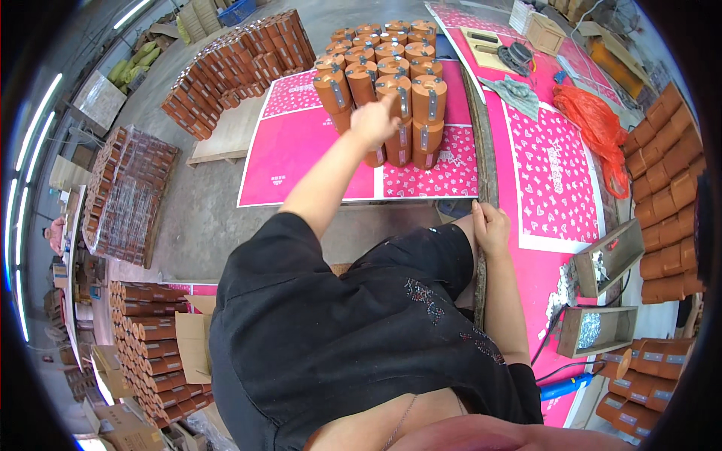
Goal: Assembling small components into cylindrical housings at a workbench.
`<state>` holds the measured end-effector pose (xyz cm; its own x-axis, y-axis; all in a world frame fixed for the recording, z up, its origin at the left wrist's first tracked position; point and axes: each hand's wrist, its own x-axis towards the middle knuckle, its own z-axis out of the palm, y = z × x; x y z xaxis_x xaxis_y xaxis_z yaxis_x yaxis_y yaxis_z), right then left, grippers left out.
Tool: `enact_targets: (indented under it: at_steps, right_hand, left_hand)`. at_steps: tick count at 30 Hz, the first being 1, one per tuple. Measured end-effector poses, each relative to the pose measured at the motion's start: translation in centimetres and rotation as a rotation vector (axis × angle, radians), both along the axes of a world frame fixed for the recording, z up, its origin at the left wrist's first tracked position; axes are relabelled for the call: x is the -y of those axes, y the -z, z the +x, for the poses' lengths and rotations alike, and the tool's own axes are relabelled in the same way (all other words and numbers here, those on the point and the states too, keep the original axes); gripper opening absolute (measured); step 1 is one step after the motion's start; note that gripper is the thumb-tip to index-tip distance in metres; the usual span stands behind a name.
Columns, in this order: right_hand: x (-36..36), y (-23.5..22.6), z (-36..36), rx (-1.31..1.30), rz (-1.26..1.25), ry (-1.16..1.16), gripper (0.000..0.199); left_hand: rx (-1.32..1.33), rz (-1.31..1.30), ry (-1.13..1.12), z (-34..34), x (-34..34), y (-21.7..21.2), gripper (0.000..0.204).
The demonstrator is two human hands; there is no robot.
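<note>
Orange-brown cylindrical canisters [429, 101] with metal clasps down their sides stand upright in close rows, stacked two high at the front. My left hand [374, 122] reaches out to the front row with a finger stretched toward one clasped canister [396, 88]. It overlaps the canisters in view; whether it touches them I cannot tell. My right hand [492, 229] rests with curled fingers by the edge of the right-hand table, and what is in its fingers, if anything, is hidden. Under the canisters lies a pink patterned sheet [304, 161].
More canisters [233, 68] are stacked on a pallet at the far left; a wrapped stack [131, 199] stands nearer. On the right table [519, 286] are a red plastic bag [590, 131], two wooden trays [598, 331] with metal pieces, and a blue corded tool [564, 387]. Canisters [665, 195] rise beyond it.
</note>
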<state>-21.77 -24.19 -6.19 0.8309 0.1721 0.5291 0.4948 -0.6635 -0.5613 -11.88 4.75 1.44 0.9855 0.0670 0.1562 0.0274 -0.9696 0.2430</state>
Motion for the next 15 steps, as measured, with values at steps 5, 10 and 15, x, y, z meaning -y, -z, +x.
enact_targets:
  at_steps: [5, 10, 15]
  right_hand:
    - [-0.1, 0.6, 0.0, -0.029, 0.015, -0.042, 0.016]
    - [-0.2, -1.1, -1.4, 0.028, -0.534, -0.109, 0.021]
    - [-2.2, -0.2, -2.5, 0.072, -0.632, -0.223, 0.029]
  left_hand:
    - [0.306, -0.387, 0.419, -7.9, 6.1, 7.0, 0.038]
    - [-0.546, -0.154, 0.702, -15.9, 11.6, 9.6, 0.091]
    - [-0.729, -0.01, 0.601, -15.4, 13.1, 10.2, 0.095]
